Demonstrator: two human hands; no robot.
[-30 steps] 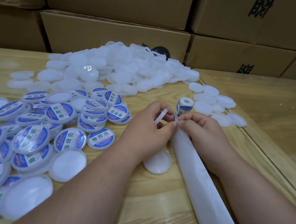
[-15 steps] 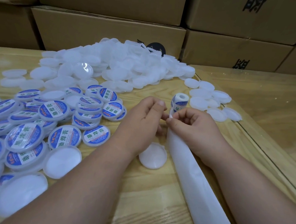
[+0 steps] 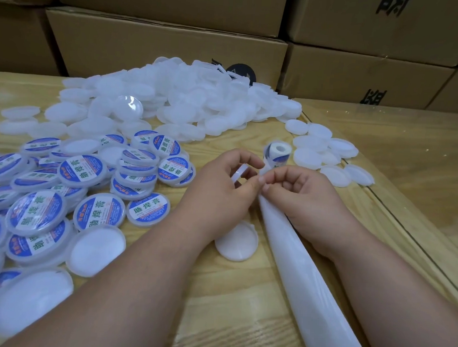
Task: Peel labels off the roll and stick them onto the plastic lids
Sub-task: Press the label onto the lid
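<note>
1. Peeling is judged under way at frame centre: the backing strip (image 3: pixel 297 258) is pinched by the right hand (image 3: pixel 299 196), just below the label roll (image 3: pixel 277 152).
2. A blank lid (image 3: pixel 239 174) is gripped on edge in the left hand (image 3: pixel 221 189), fingers curled.
3. Next, a freed label must be centred on that lid.

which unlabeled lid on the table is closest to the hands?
The single blank lid lying flat just below the left hand, beside the white backing strip. The other blank lids sit farther off in piles.
</note>
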